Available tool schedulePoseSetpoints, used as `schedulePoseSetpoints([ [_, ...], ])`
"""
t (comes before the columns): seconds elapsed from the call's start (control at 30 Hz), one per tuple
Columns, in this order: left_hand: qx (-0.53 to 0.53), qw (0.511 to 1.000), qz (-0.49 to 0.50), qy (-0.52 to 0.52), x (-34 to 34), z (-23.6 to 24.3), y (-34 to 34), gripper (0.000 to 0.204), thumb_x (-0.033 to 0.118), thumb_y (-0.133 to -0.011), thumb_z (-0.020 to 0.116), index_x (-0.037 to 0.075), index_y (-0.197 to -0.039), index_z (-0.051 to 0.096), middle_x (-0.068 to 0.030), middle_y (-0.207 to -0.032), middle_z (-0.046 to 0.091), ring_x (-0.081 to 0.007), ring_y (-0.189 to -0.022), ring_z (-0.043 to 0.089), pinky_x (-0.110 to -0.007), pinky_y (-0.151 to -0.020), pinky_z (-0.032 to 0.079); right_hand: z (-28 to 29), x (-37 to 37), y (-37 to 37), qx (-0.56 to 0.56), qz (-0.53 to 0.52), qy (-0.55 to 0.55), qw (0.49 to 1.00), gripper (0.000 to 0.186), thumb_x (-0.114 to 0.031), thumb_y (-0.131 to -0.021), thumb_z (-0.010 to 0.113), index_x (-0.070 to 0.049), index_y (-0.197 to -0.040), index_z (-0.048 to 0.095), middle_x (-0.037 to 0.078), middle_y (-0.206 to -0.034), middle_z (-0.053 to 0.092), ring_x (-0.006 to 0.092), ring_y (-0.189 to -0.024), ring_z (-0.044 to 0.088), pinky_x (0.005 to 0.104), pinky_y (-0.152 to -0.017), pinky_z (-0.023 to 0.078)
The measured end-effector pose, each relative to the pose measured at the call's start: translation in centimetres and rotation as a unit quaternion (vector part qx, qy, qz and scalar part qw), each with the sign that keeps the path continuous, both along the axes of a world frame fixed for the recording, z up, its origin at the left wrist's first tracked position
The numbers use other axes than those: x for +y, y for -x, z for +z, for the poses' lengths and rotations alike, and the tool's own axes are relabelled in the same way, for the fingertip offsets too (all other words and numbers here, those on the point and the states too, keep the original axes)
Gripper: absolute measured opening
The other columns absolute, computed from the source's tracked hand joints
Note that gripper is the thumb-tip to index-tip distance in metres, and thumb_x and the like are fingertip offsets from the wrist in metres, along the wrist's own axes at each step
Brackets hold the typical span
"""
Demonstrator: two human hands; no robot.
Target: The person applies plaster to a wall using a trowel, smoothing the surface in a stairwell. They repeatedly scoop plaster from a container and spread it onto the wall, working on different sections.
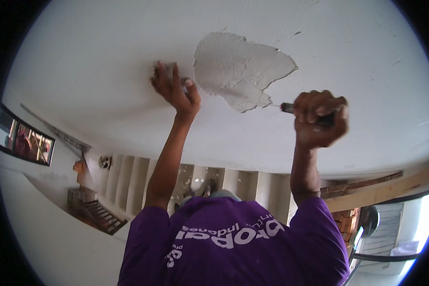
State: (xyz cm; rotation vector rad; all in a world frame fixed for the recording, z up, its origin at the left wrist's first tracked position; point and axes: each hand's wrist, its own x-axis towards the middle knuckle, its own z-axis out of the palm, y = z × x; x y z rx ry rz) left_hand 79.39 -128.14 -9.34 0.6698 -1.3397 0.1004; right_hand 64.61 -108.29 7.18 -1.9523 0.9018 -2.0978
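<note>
A white wall (109, 81) faces me, with a large irregular patch of bare, greyish plaster (238, 69) where the paint layer is gone; the patch's edges are ragged. My left hand (178, 90) is against or just off the wall left of the patch, fingers spread; a greyish area between them is too blurred to make out. My right hand (321, 117) is wrapped round a hand tool (287, 107) with a dark, partly reddish handle. Its thin metal blade points left to the patch's lower right edge. I cannot tell whether it is a scraper or a screwdriver.
Stairs (133, 183) run below me, with pale flakes (188, 183) scattered round my feet. A wooden beam (381, 190) crosses at the lower right, near stacked bricks (346, 221). A window (26, 138) and a small wooden rack (104, 215) are at the left.
</note>
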Motion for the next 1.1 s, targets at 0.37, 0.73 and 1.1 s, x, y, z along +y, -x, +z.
schedulePoseSetpoints([
  [0.37, -0.070, 0.992, -0.028, -0.102, 1.9, -8.3, -0.7, 0.057, 0.032, -0.099, 0.039, -0.002, -0.144, 0.035, -0.0301, -0.153, 0.019, -0.0461, -0.142, 0.017, -0.063, -0.112, 0.006, -2.7, -2.7, -1.2, 0.039, -0.075, -0.045, 0.995, 0.031, -0.023, -0.100, 0.035, -0.004, -0.078, 0.046, 0.004, -0.056, 0.044, 0.0098, -0.043, 0.041, 0.0282, -0.039, 0.039],
  [0.73, -0.390, 0.657, -0.219, -0.607, 15.2, -39.3, -11.5, 0.047, 0.039, -0.098, 0.045, 0.003, -0.126, 0.056, -0.0306, -0.128, 0.053, -0.0461, -0.114, 0.054, -0.049, -0.094, 0.047, -0.8, -1.4, -2.2, -0.141, 0.091, 0.060, 0.984, 0.042, -0.037, -0.102, 0.031, -0.008, -0.075, 0.043, 0.005, -0.061, 0.046, 0.0099, -0.048, 0.042, 0.0278, -0.039, 0.037],
  [1.1, -0.379, 0.505, -0.256, -0.732, 30.0, -52.0, -28.3, 0.050, 0.043, -0.095, 0.047, 0.000, -0.110, 0.065, -0.0269, -0.107, 0.065, -0.0402, -0.103, 0.062, -0.044, -0.090, 0.047, -6.3, -3.6, -1.1, 0.022, -0.190, 0.023, 0.981, 0.037, -0.033, -0.104, 0.039, -0.005, -0.086, 0.055, 0.003, -0.055, 0.047, 0.0165, -0.053, 0.056, 0.0271, -0.046, 0.044],
])
